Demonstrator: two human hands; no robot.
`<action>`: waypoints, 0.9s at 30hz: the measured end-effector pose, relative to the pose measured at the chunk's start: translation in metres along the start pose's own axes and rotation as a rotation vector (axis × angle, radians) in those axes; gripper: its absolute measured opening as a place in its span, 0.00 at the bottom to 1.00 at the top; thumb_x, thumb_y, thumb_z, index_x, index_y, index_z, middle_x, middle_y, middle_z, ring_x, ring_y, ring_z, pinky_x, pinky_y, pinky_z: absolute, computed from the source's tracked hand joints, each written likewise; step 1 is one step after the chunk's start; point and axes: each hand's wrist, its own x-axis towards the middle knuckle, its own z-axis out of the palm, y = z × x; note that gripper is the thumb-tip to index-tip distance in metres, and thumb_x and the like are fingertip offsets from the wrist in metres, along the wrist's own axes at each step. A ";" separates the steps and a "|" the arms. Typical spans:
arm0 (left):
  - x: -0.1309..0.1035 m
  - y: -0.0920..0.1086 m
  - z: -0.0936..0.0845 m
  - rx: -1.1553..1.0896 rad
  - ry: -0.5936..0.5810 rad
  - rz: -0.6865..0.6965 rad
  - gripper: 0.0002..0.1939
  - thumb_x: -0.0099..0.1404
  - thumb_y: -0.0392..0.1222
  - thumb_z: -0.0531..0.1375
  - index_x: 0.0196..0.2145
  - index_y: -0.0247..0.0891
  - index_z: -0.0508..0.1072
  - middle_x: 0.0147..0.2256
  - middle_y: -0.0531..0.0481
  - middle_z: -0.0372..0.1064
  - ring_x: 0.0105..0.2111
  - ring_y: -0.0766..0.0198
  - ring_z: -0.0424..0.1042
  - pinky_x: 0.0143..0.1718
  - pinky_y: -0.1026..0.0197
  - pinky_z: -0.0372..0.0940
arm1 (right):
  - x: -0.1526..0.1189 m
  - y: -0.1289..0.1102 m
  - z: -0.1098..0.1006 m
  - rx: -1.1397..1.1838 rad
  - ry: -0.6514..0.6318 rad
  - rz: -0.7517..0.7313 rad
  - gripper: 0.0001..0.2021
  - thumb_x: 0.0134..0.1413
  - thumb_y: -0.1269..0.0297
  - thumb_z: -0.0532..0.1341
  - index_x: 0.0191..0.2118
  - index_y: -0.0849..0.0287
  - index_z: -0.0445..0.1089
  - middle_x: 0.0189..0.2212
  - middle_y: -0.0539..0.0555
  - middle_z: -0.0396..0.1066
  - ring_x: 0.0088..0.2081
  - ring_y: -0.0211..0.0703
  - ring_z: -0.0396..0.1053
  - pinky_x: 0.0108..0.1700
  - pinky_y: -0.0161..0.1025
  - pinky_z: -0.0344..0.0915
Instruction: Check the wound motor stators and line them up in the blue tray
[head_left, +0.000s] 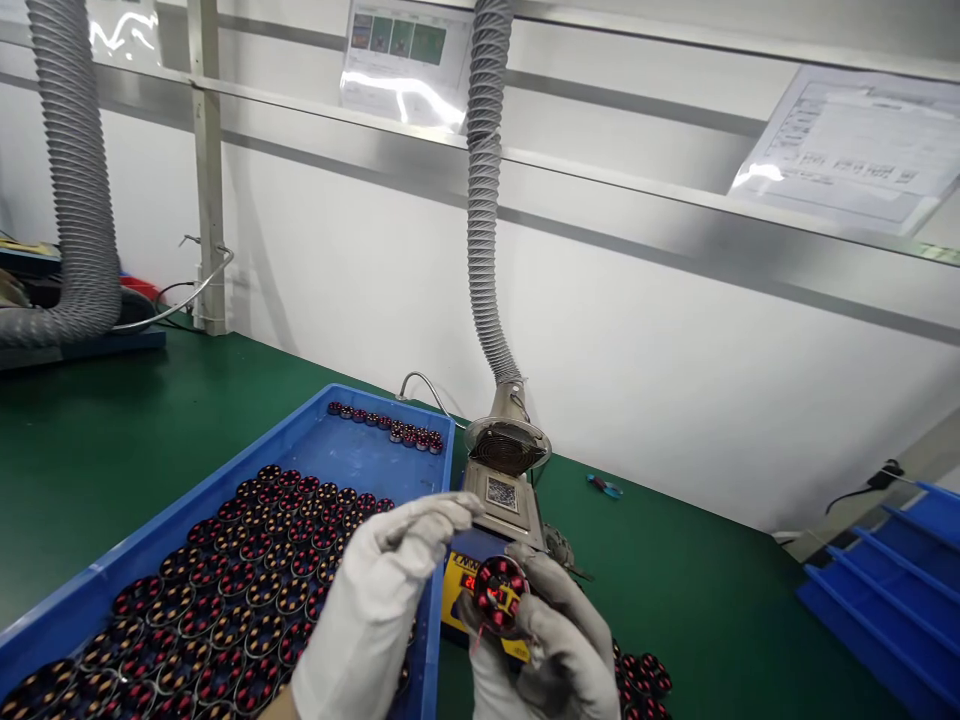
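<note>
My right hand (pixel 555 630), in a grey-white glove, grips a round motor stator (pixel 501 595) with dark red windings. A thin red wire end hangs from its lower side. My left hand (pixel 397 570), in a white glove, is held left of the stator and apart from it. Its thumb and fingers are pinched together; whatever may be between them is too small to see. Behind both hands stands a solder pot (pixel 502 495) with a square metal top. Its yellow front with a red digital display is partly covered by the stator and my right hand.
A blue tray (pixel 390 470) full of stators stands on the left, with more in a row at its far end. Other stators (pixel 641 685) lie beside my right hand. A fume hose (pixel 486 220) hangs over the pot. Cutters (pixel 604 487) and blue bins (pixel 892 580) are to the right.
</note>
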 end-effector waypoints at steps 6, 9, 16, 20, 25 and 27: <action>-0.005 0.010 0.004 0.108 -0.063 -0.208 0.10 0.43 0.31 0.65 0.27 0.37 0.78 0.22 0.51 0.72 0.22 0.68 0.67 0.24 0.70 0.64 | -0.001 0.003 0.000 -0.014 0.014 -0.045 0.18 0.44 0.77 0.63 0.40 0.48 0.69 0.44 0.49 0.70 0.43 0.42 0.71 0.41 0.37 0.71; -0.007 0.005 0.004 -0.008 0.061 -0.082 0.07 0.39 0.30 0.64 0.21 0.38 0.77 0.19 0.52 0.71 0.20 0.67 0.67 0.23 0.70 0.65 | -0.003 0.005 0.002 -0.060 0.011 -0.088 0.17 0.44 0.77 0.63 0.39 0.48 0.69 0.44 0.50 0.71 0.41 0.45 0.71 0.41 0.43 0.72; -0.010 0.015 0.006 0.108 0.051 -0.129 0.13 0.43 0.33 0.67 0.30 0.39 0.78 0.26 0.51 0.74 0.21 0.70 0.68 0.22 0.74 0.63 | -0.001 -0.001 -0.001 -0.015 -0.018 -0.041 0.18 0.42 0.77 0.64 0.39 0.47 0.70 0.44 0.49 0.72 0.42 0.45 0.71 0.40 0.42 0.71; -0.012 0.017 0.008 0.141 0.020 -0.191 0.07 0.49 0.38 0.66 0.30 0.39 0.77 0.28 0.50 0.75 0.27 0.67 0.71 0.29 0.72 0.66 | -0.001 -0.005 0.001 -0.016 -0.043 -0.037 0.18 0.41 0.78 0.64 0.38 0.47 0.71 0.43 0.48 0.73 0.41 0.46 0.72 0.39 0.43 0.72; -0.007 0.018 0.003 0.124 0.037 -0.124 0.10 0.49 0.38 0.66 0.33 0.39 0.77 0.29 0.50 0.75 0.30 0.65 0.72 0.33 0.71 0.67 | 0.001 -0.006 0.002 0.006 -0.063 -0.053 0.18 0.41 0.78 0.64 0.37 0.46 0.71 0.42 0.48 0.74 0.41 0.47 0.72 0.41 0.46 0.72; -0.005 0.020 0.001 0.139 0.053 -0.064 0.11 0.51 0.40 0.64 0.35 0.40 0.77 0.29 0.50 0.74 0.36 0.61 0.72 0.35 0.69 0.67 | 0.002 -0.004 0.000 0.010 -0.055 -0.063 0.18 0.41 0.78 0.64 0.38 0.47 0.71 0.41 0.48 0.74 0.41 0.47 0.73 0.42 0.47 0.72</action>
